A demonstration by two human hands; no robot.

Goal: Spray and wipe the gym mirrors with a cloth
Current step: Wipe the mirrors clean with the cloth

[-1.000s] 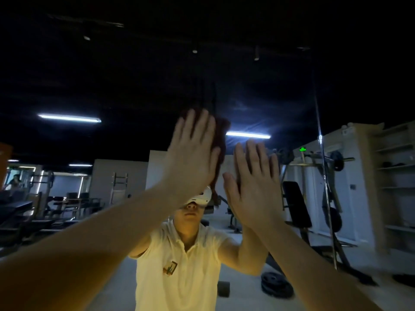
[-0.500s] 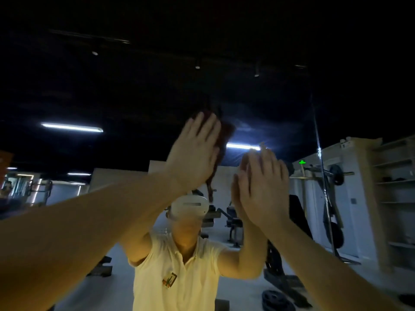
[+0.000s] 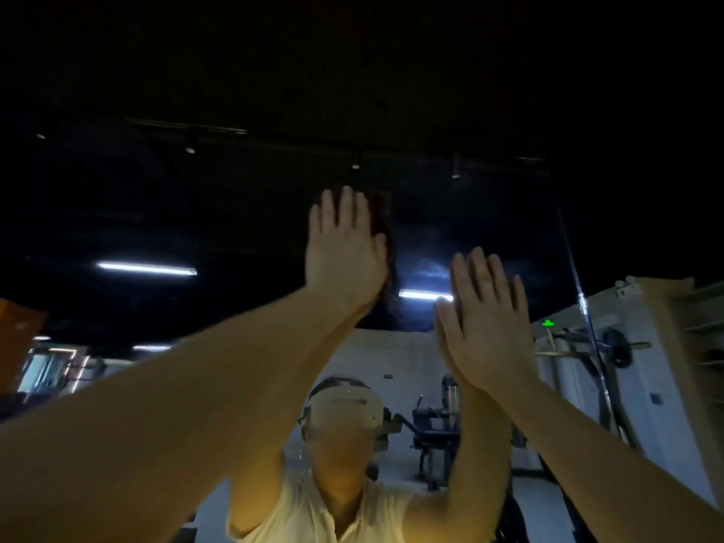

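mirror [image 3: 235,209]: big and dark, fills most of the view. It shows a gym room.
person in the mirror [image 3: 313,515]: pale yellow shirt, white headset [image 3: 346,409], 2 arms up.
left grip [image 3: 344,256]: open and flat, fingers straight. It presses the cloth on the mirror, high up.
right grip [image 3: 485,327]: open and flat at the glass, holds nothing, lower and to the right.
cloth [image 3: 382,225]: dark red, between the left grip and the mirror. It peeks out on the right side.
light [image 3: 147,268]: long white strip, seen in the mirror.
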